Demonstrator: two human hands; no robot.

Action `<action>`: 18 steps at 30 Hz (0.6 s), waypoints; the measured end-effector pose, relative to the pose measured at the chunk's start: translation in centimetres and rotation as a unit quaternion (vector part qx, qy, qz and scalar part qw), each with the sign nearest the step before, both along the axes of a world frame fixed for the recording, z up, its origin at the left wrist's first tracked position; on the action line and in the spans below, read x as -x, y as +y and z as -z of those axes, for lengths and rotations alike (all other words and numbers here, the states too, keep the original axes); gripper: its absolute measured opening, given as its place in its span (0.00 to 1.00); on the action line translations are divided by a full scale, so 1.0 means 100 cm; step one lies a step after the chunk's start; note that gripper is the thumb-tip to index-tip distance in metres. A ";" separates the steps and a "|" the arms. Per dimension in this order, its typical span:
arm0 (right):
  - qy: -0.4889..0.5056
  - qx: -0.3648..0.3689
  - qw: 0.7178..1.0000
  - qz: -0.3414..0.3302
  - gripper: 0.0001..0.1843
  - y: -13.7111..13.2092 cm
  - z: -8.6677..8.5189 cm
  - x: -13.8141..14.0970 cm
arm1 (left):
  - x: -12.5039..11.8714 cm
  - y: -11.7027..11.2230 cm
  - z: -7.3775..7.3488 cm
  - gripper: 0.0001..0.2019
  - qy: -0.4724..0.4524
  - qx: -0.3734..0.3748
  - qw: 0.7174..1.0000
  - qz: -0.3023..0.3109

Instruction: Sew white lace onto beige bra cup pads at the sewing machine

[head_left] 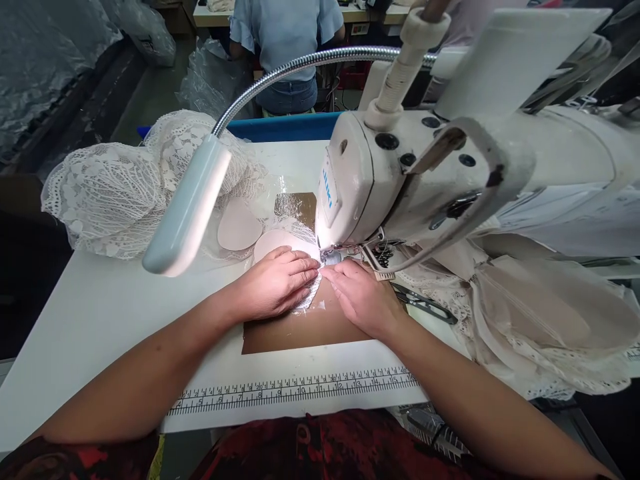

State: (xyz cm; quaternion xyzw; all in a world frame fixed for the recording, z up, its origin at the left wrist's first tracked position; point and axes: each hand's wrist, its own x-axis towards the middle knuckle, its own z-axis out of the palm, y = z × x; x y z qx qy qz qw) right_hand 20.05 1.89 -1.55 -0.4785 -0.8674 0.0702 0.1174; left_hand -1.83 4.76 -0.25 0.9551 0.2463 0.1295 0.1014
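Note:
A white sewing machine point(350, 180) stands over the work, with its presser foot close to my fingertips. Under it lies a piece of white lace fabric point(313, 293) joined to a pale pink cup pad point(273, 241). My left hand point(283, 283) rests flat on the lace and pad, fingers stretched toward the needle. At the fabric's right edge, just in front of the presser foot, my right hand point(357, 293) pinches the lace between thumb and fingers. The exact grip point is partly hidden by the fingers. A second pink pad point(240, 225) lies behind my left hand.
A lamp point(189, 207) on a bendable metal neck hangs at left. Lace point(115, 193) is heaped behind it. Dark thread snips point(425, 305) lie right of my right hand, beside padded lace pieces point(545, 313). A printed ruler point(300, 390) runs along the front edge. A person point(283, 47) sits beyond.

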 end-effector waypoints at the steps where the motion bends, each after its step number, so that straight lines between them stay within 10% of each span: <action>1: -0.003 -0.001 1.000 0.003 0.21 0.000 0.000 0.000 | 0.000 0.000 0.000 0.16 -0.003 0.001 1.000 -0.004; 18: -0.013 -0.023 0.999 0.018 0.21 -0.002 -0.001 0.003 | -0.006 -0.002 0.003 0.20 0.020 -0.034 0.998 -0.049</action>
